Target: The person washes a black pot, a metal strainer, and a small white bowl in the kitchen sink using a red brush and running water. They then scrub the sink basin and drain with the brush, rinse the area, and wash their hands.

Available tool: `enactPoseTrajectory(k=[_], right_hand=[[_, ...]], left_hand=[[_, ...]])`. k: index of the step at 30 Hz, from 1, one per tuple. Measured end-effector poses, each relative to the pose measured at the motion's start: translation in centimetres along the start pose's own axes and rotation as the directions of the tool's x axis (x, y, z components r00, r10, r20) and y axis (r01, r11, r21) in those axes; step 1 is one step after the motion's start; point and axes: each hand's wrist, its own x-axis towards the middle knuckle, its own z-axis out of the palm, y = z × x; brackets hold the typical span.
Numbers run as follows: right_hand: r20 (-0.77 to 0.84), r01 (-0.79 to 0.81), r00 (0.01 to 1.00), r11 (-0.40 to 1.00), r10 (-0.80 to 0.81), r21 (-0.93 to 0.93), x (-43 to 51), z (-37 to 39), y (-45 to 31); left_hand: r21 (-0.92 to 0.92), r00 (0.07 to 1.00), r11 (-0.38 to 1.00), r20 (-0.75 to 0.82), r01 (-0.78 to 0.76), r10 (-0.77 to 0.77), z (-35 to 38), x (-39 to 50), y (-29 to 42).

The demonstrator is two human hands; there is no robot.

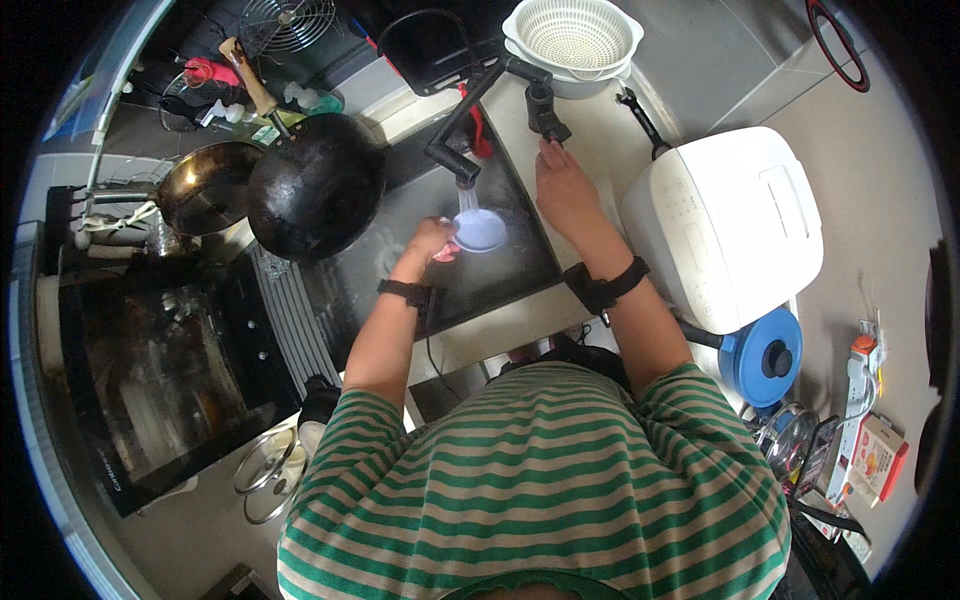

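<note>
My left hand (430, 238) grips a pale, round cup (481, 231) at its left rim, over the dark sink (502, 270). Water runs from the black jointed faucet's spout (466, 174) into the cup. Something small and pink (448, 253) shows beneath my left fingers; whether it is part of the cup cannot be made out. At the sink's right edge, my right hand (568, 191) has its fingertips on the handle (553, 135) at the faucet's base.
Left of the sink, a black wok (315, 187) leans beside a frying pan (210, 187) and a glass-topped stove (172, 375). A white rice cooker (739, 225) stands to the right, near a blue-lidded pot (761, 356). Behind are a white colander (574, 37) and a wrench (643, 124).
</note>
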Motion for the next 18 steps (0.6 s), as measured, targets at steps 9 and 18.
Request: enactPoseTrajectory(k=[9, 18], right_hand=[[0.107, -0.304, 0.950, 0.946, 0.293, 0.109, 0.7, -3.0, -1.6], [0.183, -0.282, 0.959, 0.811, 0.217, 0.514, 1.4, -4.8, -0.5]], left_hand=[[0.647, 0.875, 0.734, -0.213, -0.207, 0.435, 1.3, -1.6, 2.8], [0.911, 0.475, 0.405, -0.323, -0.079, 0.819, -5.1, -13.0, 5.3]])
